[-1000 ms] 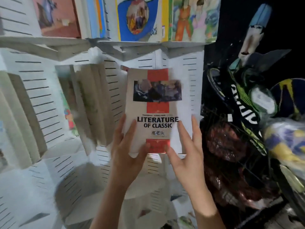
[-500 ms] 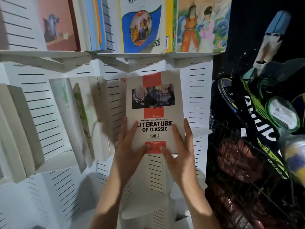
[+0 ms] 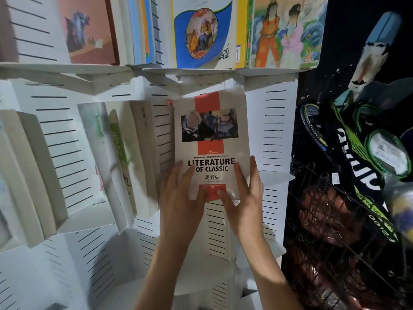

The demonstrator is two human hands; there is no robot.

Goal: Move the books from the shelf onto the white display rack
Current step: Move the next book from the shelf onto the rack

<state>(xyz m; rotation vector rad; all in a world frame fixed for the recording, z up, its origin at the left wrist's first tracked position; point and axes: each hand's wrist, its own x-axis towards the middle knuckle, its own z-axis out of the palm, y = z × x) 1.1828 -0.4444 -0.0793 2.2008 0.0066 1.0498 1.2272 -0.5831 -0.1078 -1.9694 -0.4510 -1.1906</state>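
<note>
The paperback (image 3: 211,144) stands upright directly above both hands, front cover facing out, in a slotted pocket of the white display rack (image 3: 276,130). The left hand (image 3: 178,204) and right hand (image 3: 242,202) press straight fingers flat against the lower cover, thumbs meeting at the bottom edge — neither hand curls round the book. Judged from its thin, glossy cover, the book is light, somewhat flexible and slippery — take hold at the bottom edge or the two side edges, not the face.
</note>
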